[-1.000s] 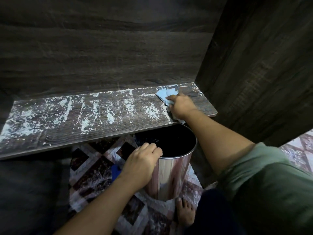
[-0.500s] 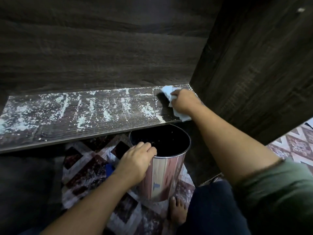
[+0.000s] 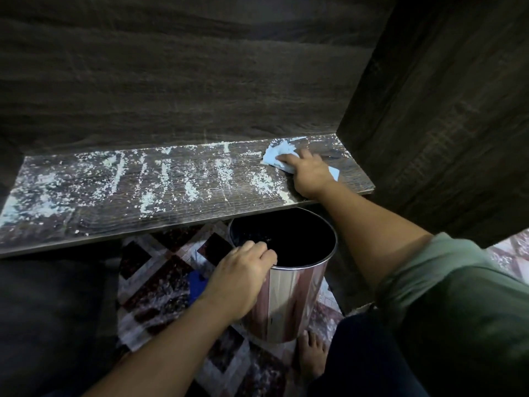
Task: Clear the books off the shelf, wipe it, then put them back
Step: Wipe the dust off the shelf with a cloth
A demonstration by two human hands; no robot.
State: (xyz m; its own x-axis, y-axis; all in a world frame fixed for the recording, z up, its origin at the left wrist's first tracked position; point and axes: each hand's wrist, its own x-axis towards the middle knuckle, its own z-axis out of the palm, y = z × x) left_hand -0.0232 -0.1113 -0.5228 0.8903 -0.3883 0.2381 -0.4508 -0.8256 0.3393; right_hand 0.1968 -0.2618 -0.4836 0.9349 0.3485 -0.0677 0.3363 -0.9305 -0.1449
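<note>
Shelf (image 3: 177, 196) of dark wood grain carried white dust streaks along its length, bounded by a dark back panel and right side panel (image 3: 446, 110). Right hand (image 3: 307, 174) pressed a pale blue cloth (image 3: 276, 156) flat near the right end. Left hand (image 3: 243, 279) gripped the rim of a metal bin (image 3: 286, 305) standing on patterned floor tiles (image 3: 160, 282).

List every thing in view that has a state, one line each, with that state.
shelf: cleared of books, mostly covered in white powdery debris, bare near its right end.
cloth: light blue, crumpled, flat on the shelf under the right hand.
right hand: presses the cloth onto the shelf.
bin: upright on the floor below the shelf edge, open-topped, dark inside.
left hand: grips the bin's rim.
</note>
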